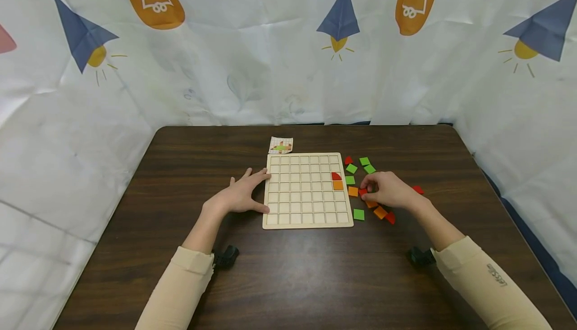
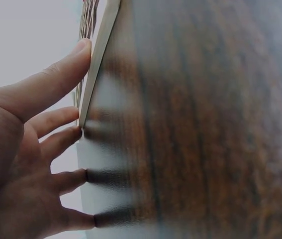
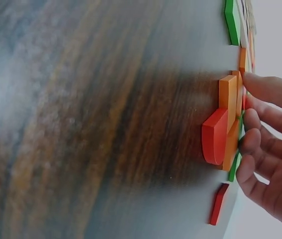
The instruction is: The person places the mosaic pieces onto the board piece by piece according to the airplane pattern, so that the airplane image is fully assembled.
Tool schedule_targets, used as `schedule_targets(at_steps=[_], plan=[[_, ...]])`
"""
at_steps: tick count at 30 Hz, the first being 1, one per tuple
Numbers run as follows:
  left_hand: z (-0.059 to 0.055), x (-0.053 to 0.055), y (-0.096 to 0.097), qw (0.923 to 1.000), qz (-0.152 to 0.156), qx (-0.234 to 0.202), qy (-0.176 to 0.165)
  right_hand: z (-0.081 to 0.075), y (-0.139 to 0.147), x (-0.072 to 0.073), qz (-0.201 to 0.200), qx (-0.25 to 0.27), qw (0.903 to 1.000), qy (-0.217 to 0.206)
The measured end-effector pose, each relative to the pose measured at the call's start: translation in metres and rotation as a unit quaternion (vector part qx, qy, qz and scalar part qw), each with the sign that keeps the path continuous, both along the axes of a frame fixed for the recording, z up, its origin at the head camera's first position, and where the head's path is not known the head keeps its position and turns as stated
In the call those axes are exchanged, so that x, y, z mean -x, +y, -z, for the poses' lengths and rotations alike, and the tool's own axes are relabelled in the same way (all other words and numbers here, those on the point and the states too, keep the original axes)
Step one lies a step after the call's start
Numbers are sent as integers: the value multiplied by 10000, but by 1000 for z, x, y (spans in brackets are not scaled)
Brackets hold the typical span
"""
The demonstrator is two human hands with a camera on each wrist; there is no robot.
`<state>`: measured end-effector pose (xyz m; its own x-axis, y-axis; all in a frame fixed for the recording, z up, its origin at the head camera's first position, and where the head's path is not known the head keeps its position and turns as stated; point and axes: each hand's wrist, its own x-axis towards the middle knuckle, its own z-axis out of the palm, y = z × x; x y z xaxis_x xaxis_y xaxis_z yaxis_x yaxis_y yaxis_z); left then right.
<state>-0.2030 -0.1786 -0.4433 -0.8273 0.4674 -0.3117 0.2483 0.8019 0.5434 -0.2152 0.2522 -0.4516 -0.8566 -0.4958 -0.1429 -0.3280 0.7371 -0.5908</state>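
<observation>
A pale wooden grid board [image 1: 302,205] lies on the table, with a red rounded tile [image 1: 336,176] and an orange square tile [image 1: 337,185] in cells near its right side. My left hand [image 1: 241,195] is spread at the board's left edge, thumb and fingertips touching it; the left wrist view shows the thumb [image 2: 61,69] against the rim. Right of the board, my right hand [image 1: 388,190] pinches a red tile [image 1: 363,192] between thumb and forefinger, low among the loose tiles. In the right wrist view that tile is mostly hidden behind the thumb and other pieces.
Loose green tiles [image 1: 358,214], orange tiles [image 1: 380,213] and red tiles [image 1: 390,218] lie scattered right of the board. Another red tile [image 1: 418,190] lies beyond the right wrist. A small pattern card [image 1: 281,145] touches the board's far left corner. A printed curtain [image 1: 279,79] hangs behind the table.
</observation>
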Motion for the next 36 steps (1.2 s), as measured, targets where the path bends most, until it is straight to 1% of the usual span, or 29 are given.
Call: schedule_targets(at_steps=[7,15,20,29,36], plan=[[0,0,0,10000,-12,61,-10,0,-3,-1,133,-85,9999,52],[0,0,0,10000,-27,84,-23,1,-2,-2,295,-67,9995,71],[1,1,1,10000,-23,92,-11,1,-2,-1,307,16,9995,50],[0,0,0,10000,-20,30,19,-2,-1,0,256,129,9995,-138],[0,1,0,10000,-30,46,9,-2,-1,1,198,130,9997,-114]])
